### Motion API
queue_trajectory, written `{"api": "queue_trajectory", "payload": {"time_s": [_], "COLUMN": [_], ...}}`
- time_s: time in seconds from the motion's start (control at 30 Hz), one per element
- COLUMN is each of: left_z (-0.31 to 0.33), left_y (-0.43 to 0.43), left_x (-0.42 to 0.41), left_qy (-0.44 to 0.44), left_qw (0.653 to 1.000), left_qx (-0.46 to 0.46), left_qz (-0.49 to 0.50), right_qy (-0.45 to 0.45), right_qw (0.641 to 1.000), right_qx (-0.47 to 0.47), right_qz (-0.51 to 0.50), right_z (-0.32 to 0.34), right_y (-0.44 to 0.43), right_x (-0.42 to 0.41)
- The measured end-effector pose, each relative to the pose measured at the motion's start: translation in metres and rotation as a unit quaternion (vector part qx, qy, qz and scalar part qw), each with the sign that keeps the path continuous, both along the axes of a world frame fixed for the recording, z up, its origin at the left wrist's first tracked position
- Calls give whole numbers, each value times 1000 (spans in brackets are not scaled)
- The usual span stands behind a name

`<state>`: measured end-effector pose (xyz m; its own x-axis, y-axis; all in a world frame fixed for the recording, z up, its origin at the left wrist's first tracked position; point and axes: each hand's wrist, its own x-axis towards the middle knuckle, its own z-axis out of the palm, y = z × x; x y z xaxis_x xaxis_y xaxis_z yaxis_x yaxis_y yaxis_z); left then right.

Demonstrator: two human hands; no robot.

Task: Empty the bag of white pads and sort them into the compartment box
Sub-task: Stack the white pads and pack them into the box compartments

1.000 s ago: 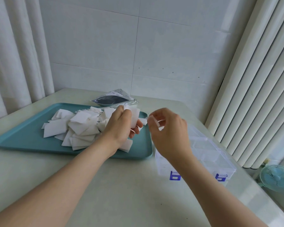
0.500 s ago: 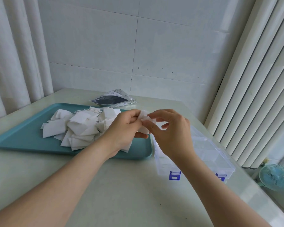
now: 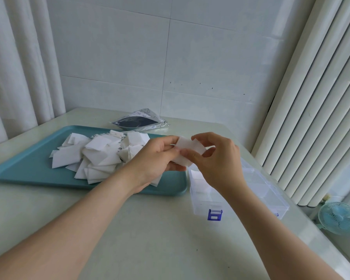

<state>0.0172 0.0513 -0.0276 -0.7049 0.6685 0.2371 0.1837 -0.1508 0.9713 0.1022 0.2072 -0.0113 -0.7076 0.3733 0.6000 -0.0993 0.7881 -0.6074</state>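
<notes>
While both hands pinch a small bunch of white pads (image 3: 187, 151) up in the air, a few things could go wrong. The left hand (image 3: 154, 160) grips one side of the bunch with its fingers curled. The right hand (image 3: 218, 161) pinches the other side between thumb and fingers. The bunch hangs near where the teal tray (image 3: 28, 174) and the clear compartment box (image 3: 269, 190) meet, and it touches neither.

The pads look thin and light, so I think 2 or more could stick together and go in as 1. If a pinch slips, pads could flutter down onto the worktop (image 3: 150, 229) or land in the wrong compartment. The box looks light too, so a bump from the right wrist could push it along.

Most pads lie in a big pile (image 3: 97, 158) on the tray, so a lot of sorting is left. The bag (image 3: 139, 123) lies behind the tray and looks empty, but I cannot tell for sure.
</notes>
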Motion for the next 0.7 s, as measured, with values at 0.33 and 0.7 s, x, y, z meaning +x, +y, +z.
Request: {"api": "queue_trajectory", "payload": {"time_s": [0.33,0.7], "left_z": [-5,0], "left_y": [2,2], "left_x": [-9,3], "left_qy": [7,-32], "left_qw": [997,998], "left_qx": [-2,25], "left_qz": [78,-36], "right_qy": [3,58], "right_qw": [994,998], "right_qx": [-38,-23], "right_qz": [101,30], "right_z": [4,2], "right_y": [7,3], "right_x": [1,0]}}
